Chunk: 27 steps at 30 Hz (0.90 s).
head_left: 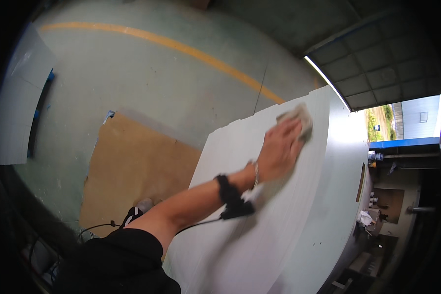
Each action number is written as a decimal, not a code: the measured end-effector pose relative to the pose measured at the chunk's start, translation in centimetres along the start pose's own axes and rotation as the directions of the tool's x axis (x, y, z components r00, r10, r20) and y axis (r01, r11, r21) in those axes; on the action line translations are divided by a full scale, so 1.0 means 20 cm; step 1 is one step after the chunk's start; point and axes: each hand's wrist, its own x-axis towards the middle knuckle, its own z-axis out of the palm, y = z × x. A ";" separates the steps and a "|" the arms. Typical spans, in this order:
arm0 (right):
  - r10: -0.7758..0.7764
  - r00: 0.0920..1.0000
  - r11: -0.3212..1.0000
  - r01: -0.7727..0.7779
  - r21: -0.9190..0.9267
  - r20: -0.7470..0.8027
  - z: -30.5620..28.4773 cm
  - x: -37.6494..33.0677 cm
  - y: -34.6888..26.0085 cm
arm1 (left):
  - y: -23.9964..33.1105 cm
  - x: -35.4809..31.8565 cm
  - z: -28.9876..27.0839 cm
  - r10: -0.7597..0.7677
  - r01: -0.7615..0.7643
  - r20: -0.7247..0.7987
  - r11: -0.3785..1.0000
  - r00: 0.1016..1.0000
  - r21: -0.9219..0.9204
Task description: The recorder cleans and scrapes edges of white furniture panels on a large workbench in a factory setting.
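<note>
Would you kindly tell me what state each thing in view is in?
Large white block with a finely lined face: far edge slightly stepped
Pale fabric cloth: bunched against the lined face, blurred
Bare hand: holding the cloth, blurred
Black strap-on device: fastened around the bare forearm, cable attached
Brown rectangular sheet: lying flat on the grey-green floor
Daylit opening at far right: open, greenery visible outside

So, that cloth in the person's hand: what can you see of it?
The cloth is a pale, greyish-beige piece of what looks like soft fabric, bunched and creased, with an uneven outline. The left hand holds it, fingers covering part of it, over the upper right of the white, finely lined surface. Its edges are blurred, so any weave, hem or stains can't be made out.
</note>
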 end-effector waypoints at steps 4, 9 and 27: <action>-0.024 1.000 1.000 0.024 0.000 -0.018 0.01 -0.01 0.01 | -0.10 0.15 0.05 0.009 -0.009 0.016 1.000 1.000 0.001; 0.033 0.997 0.999 -0.029 0.044 -0.073 0.01 -0.01 0.01 | 0.23 -0.52 -0.09 0.128 -0.114 0.195 0.990 0.973 -0.079; -0.225 0.966 0.974 0.219 -0.064 -0.124 0.01 0.05 -0.03 | 0.20 -0.41 -0.10 0.071 -0.072 0.184 0.997 0.980 0.000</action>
